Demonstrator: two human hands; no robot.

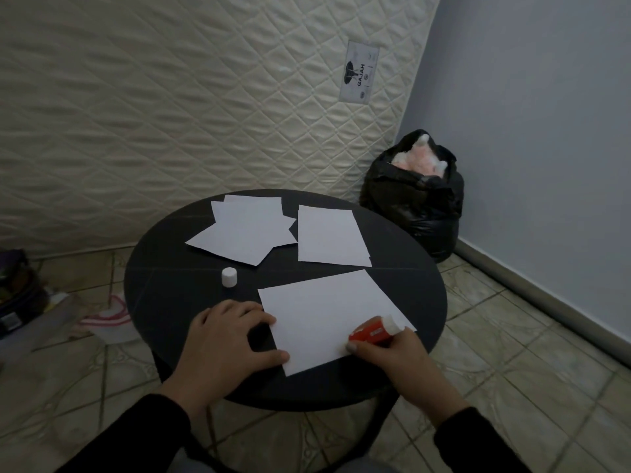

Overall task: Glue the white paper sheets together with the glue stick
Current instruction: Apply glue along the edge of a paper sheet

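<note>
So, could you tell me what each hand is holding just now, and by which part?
The right hand grips the glue stick by its orange barrel. The left hand holds nothing; it presses the near sheet's left edge flat.

White paper sheet (327, 319) flat on table, red glue stick (374, 332) uncapped, tilted, tip apparently touching its right edge, loose white cap (228, 277) upright nearby

Round black table (164, 302): left hand (225, 343) flat on the left edge of a white sheet (327, 319) near the front edge; right hand (392, 353) grips an uncapped red glue stick (375, 331) lying tilted over that sheet's right corner; white cap (228, 277) upright left of centre; paper stacks (246, 230) at the far edge
</note>
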